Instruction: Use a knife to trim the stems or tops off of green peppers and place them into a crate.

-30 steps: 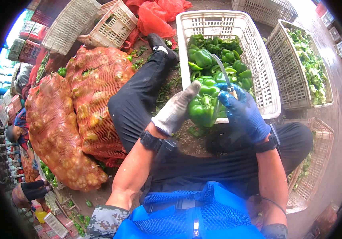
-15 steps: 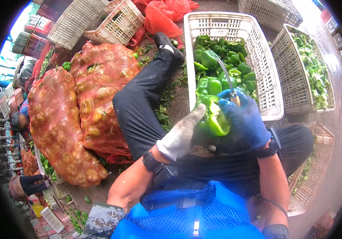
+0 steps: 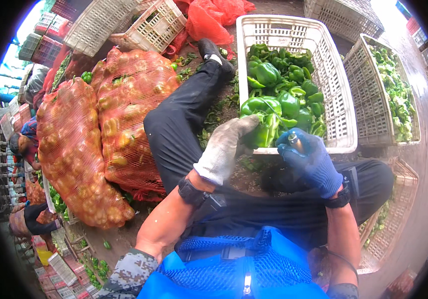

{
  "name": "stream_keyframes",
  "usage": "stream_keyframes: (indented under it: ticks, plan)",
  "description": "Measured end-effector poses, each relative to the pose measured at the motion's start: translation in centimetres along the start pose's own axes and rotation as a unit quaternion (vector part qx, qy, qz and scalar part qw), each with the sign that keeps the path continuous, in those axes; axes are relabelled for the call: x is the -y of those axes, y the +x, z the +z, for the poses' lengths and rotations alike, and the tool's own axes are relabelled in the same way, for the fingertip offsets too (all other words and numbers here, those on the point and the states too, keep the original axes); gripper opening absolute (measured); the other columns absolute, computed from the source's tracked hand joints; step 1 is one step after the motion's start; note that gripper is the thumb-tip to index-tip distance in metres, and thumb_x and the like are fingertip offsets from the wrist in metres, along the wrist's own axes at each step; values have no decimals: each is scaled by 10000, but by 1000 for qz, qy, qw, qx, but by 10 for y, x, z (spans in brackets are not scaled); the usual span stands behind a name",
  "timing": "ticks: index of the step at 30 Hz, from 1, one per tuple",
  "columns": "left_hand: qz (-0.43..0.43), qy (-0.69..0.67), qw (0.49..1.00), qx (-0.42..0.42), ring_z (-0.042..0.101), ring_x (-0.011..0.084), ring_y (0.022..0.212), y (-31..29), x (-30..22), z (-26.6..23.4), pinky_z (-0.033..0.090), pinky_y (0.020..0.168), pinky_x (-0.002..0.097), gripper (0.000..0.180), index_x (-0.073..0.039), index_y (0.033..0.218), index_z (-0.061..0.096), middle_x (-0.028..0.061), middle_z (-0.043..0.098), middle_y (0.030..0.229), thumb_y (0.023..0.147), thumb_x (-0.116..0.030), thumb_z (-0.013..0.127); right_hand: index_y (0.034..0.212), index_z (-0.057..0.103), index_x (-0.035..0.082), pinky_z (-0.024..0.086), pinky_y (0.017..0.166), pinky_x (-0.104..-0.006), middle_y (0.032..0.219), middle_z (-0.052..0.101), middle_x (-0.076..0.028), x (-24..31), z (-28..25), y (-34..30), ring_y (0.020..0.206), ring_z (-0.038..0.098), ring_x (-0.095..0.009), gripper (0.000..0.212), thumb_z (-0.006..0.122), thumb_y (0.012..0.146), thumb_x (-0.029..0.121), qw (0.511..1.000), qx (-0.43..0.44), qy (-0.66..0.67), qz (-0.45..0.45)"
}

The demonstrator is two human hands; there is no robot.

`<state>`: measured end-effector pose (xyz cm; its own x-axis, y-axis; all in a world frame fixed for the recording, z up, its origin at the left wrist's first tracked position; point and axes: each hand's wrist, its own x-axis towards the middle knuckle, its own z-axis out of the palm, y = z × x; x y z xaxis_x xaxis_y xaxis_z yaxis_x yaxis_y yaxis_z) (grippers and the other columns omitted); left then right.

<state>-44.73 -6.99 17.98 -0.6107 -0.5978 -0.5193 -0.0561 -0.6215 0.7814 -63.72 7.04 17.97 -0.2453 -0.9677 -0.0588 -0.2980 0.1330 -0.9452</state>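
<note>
A cut green bell pepper (image 3: 265, 131) is gripped in my left hand (image 3: 227, 148), which wears a soiled white glove. The pepper is over the near edge of a white plastic crate (image 3: 344, 107). Just right of it, my right hand (image 3: 308, 162), in a blue glove, is closed around a knife with a light wooden handle (image 3: 296, 144). The knife's blade can hardly be made out now. Inside the crate lies a heap of green bell peppers (image 3: 290, 103), some whole and some cut.
Red mesh sacks (image 3: 79, 154) full of peppers stand to the left of my bent leg (image 3: 171, 129). At right is another crate (image 3: 373, 104) of green scraps (image 3: 391, 89). Red netting (image 3: 206, 25) and more crates (image 3: 151, 27) lie at the back. Other people are at far left.
My left hand has moved the pepper slightly up and over the crate's near edge. The knife has drawn back from the pepper, and my right hand now sits lower and apart from it.
</note>
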Motion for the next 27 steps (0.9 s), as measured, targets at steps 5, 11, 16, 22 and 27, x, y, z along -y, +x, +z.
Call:
stream_keyframes:
  ticks: [5,11,16,22,27]
  plan:
    - [0,15,1000,-15,647,93,857,-1,-3,13,522,754,271,311,-63,1136,758,0,712,992,1016,-339,682,958,683,27,541,757,-390,840,711,-135,-1,0,0,773,690,-255,155,725,920,171,996,-11,-62,-66]
    - [48,38,998,-1,654,100,842,-4,2,14,517,728,266,343,-36,1168,755,16,725,995,1012,-330,674,953,656,15,516,721,-434,822,680,-173,-6,7,2,756,666,-334,189,702,921,197,1000,-11,-16,18]
    - [149,197,969,-17,665,80,887,-15,-9,35,529,788,264,305,-5,1151,736,34,734,990,990,-261,691,967,652,2,511,716,-459,829,681,-204,-44,11,10,773,662,-398,233,681,919,228,993,-20,-95,-67]
    - [103,219,970,1,671,106,942,-7,-10,27,534,865,289,327,10,1182,717,43,735,1042,1000,-257,669,962,641,-11,528,701,-484,792,682,-238,-33,5,15,754,670,-464,253,675,905,233,992,-21,-92,-80]
    - [101,17,992,71,632,79,859,9,8,14,498,693,258,299,-19,1186,713,17,707,983,1046,-252,589,956,642,-4,532,703,-496,795,676,-263,-36,0,14,789,670,-487,251,683,914,240,983,-30,-154,-91]
